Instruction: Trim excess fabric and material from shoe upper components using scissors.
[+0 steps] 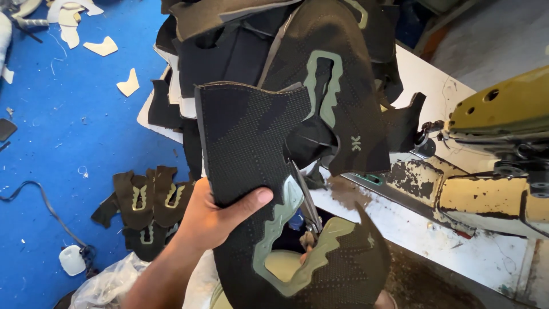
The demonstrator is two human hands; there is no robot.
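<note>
One hand shows: the left hand (214, 220), at seven o'clock, pinches the dark knit shoe upper (251, 171) mid-frame, thumb on top. Best gripped near the edge, kept flat. The right hand's state I cannot tell; scissors (306, 203) hang below.

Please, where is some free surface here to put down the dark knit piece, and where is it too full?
Free: the white table below the yellowish machine, and the blue floor between the pale offcuts and the small pile of pieces. Crowded: the table's far end, under the stack of dark pieces.
</note>
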